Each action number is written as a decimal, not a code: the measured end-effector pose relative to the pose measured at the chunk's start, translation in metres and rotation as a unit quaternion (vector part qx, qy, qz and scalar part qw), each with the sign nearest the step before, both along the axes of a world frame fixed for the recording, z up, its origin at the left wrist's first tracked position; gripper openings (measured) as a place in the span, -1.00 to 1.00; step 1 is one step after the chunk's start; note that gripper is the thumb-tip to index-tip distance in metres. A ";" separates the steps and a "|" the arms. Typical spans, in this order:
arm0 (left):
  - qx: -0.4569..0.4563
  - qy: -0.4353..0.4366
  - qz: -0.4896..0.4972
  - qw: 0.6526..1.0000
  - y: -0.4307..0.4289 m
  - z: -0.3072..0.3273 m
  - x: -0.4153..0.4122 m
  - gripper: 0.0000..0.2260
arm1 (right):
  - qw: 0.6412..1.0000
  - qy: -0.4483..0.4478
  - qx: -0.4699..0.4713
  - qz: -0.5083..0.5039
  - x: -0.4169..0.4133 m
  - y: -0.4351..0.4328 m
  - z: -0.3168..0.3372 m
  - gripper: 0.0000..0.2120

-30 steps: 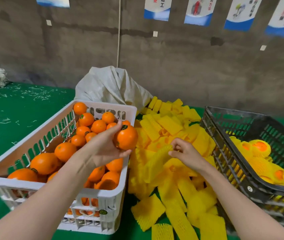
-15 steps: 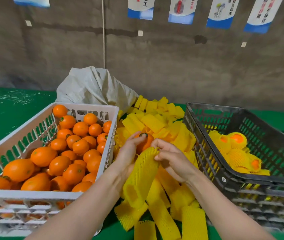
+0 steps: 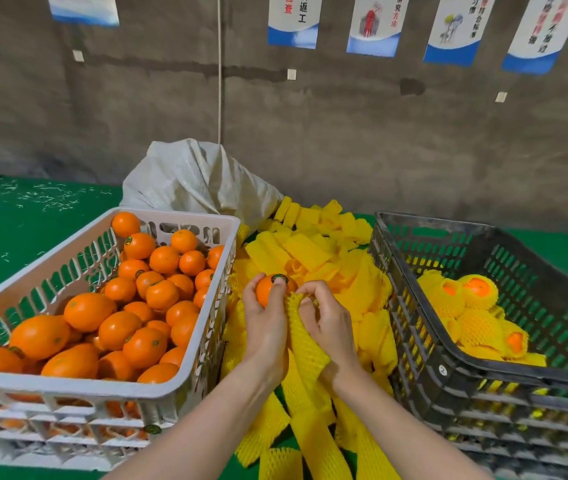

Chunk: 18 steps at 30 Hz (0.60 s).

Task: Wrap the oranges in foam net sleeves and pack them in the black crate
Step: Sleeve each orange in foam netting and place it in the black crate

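Now, gripping orange [image 3: 268, 289] in curled left hand [image 3: 265, 327], mid-scene over sleeve pile [image 3: 310, 251], between white crate [image 3: 67, 382] left and black crate [image 3: 410, 306] right. Pinching foam net sleeve [image 3: 305, 341] mouth in right hand [image 3: 327, 320]. Likely firm, smooth fruit; soft, stretchy, light sleeve: hold by rim.

Even, soft overhead light, faint shadows, no glare; wide-angle bending at edges, slight softness throughout.

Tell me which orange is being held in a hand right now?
The bare orange gripped by the left hand, above the yellow sleeve pile. The other bare ones lie in the white crate; the wrapped ones sit in the black crate.
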<state>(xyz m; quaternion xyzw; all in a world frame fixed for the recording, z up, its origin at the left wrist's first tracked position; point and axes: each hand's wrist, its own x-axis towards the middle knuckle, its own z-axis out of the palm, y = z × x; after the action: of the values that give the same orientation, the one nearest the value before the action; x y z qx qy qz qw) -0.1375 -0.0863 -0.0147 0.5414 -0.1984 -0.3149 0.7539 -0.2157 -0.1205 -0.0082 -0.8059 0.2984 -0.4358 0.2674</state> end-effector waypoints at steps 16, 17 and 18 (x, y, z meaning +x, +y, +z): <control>-0.062 0.063 -0.224 0.971 0.017 -0.015 0.017 -0.35 | 0.992 -0.066 0.104 -0.012 -0.009 -0.015 -0.006 -0.90; -0.067 0.059 -0.217 0.972 0.017 -0.016 0.017 -0.36 | 0.989 -0.080 0.124 0.000 -0.009 -0.014 -0.006 -0.88; -0.072 0.052 -0.210 0.974 0.017 -0.017 0.017 -0.36 | 0.984 -0.101 0.148 0.017 -0.010 -0.013 -0.007 -0.85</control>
<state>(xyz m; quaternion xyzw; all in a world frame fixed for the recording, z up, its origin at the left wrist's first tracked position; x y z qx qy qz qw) -0.1206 -0.0689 -0.0318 0.4148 -0.2907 -0.4781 0.7175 -0.2261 -0.1331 -0.0155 -0.7144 0.3171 -0.4609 0.4203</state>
